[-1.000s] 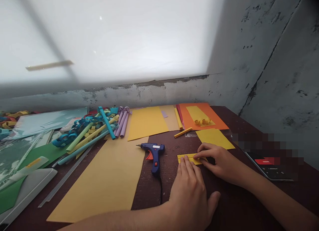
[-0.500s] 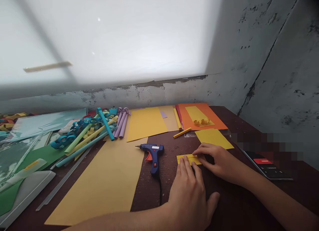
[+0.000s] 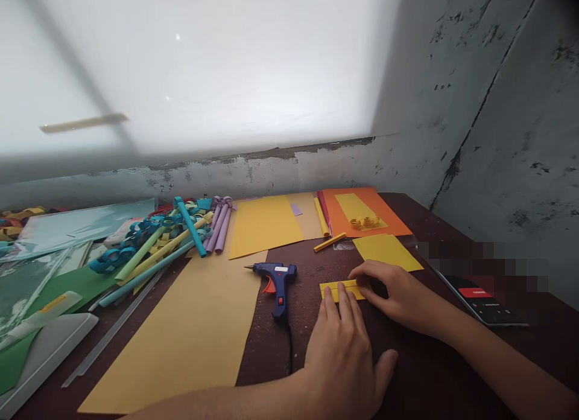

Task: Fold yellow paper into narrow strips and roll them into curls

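A small folded yellow paper strip (image 3: pixel 333 291) lies flat on the dark table, with a crease line running along its length. My left hand (image 3: pixel 340 347) rests palm down, its fingertips pressing on the strip and its thumb spread out to the right. At the strip's right end, my right hand (image 3: pixel 389 294) pinches the paper between thumb and fingers. To the left of my hands lies a blue glue gun (image 3: pixel 281 287) with an orange trigger, its nozzle pointing left.
Tan paper (image 3: pixel 181 335) covers the table's left middle. Yellow sheets (image 3: pixel 389 252), orange paper (image 3: pixel 398 218) and a thin yellow stick (image 3: pixel 330 242) lie behind my hands. Rolled tubes (image 3: pixel 190 227) and curled strips are piled left. A phone (image 3: pixel 479 299) sits right.
My left fingertips have shifted slightly down and right on the strip. My right fingers have moved a little along its right end. The camera view has shifted slightly.
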`<state>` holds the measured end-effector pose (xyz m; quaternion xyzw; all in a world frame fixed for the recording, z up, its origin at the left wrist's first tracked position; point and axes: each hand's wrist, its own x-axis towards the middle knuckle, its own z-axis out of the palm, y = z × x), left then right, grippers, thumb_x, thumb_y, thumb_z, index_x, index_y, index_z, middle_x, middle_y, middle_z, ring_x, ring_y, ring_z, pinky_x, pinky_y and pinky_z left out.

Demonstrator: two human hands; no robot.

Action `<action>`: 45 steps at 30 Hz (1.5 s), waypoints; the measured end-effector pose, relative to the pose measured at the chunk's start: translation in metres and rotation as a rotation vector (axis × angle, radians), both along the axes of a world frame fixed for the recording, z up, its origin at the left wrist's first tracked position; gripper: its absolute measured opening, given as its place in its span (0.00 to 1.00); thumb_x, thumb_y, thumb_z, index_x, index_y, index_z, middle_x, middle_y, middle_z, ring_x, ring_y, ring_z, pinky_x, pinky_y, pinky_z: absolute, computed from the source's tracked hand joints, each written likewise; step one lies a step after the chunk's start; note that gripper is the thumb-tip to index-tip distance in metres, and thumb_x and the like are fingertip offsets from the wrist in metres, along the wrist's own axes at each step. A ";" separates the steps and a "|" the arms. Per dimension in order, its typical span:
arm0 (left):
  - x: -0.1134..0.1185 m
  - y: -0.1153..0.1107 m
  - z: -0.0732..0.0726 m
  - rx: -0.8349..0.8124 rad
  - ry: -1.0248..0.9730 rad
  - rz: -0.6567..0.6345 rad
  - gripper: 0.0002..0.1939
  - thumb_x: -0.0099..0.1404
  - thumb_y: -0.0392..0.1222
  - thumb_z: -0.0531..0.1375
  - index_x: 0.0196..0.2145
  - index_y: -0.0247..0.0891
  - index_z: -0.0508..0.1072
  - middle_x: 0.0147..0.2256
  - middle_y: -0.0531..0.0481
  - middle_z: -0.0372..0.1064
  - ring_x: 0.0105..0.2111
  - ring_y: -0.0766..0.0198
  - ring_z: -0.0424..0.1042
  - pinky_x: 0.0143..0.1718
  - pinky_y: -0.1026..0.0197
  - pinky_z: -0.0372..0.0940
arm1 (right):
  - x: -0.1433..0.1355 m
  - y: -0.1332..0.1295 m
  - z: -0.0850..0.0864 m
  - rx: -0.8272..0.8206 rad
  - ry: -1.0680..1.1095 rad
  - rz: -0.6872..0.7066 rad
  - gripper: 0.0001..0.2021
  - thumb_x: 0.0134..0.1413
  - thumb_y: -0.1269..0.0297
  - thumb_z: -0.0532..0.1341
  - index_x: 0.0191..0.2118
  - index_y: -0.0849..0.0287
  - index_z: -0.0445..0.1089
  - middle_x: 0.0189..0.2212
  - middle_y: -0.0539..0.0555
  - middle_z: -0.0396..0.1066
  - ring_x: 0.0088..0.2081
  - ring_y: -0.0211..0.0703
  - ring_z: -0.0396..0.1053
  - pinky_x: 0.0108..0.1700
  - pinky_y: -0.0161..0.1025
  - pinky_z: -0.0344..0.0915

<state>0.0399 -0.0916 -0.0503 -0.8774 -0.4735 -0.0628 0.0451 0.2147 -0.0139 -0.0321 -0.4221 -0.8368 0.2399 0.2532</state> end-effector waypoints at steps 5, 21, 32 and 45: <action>-0.001 0.000 0.002 -0.024 -0.017 0.031 0.44 0.74 0.62 0.45 0.66 0.15 0.61 0.65 0.20 0.57 0.65 0.30 0.58 0.63 0.37 0.59 | 0.000 0.001 -0.001 0.001 -0.002 0.008 0.09 0.65 0.67 0.58 0.47 0.55 0.74 0.43 0.56 0.77 0.45 0.47 0.74 0.48 0.44 0.70; 0.001 0.001 0.011 -0.067 0.010 0.029 0.43 0.74 0.62 0.45 0.67 0.17 0.59 0.66 0.21 0.56 0.66 0.30 0.57 0.64 0.35 0.58 | 0.001 0.002 -0.002 0.002 -0.007 0.015 0.07 0.64 0.67 0.58 0.43 0.55 0.74 0.41 0.55 0.76 0.43 0.47 0.73 0.45 0.43 0.70; -0.002 0.000 0.010 -0.067 -0.049 0.028 0.42 0.73 0.63 0.45 0.67 0.21 0.62 0.66 0.23 0.58 0.66 0.31 0.57 0.64 0.36 0.56 | 0.000 0.002 -0.002 -0.007 0.014 0.019 0.07 0.64 0.67 0.58 0.41 0.55 0.74 0.39 0.54 0.75 0.42 0.45 0.73 0.45 0.42 0.69; -0.002 0.001 0.019 -0.174 -0.011 0.026 0.42 0.73 0.62 0.45 0.68 0.19 0.59 0.67 0.22 0.52 0.67 0.30 0.54 0.64 0.35 0.58 | -0.001 0.000 -0.002 -0.011 -0.003 0.016 0.07 0.63 0.68 0.59 0.38 0.55 0.75 0.39 0.55 0.75 0.41 0.46 0.73 0.45 0.43 0.69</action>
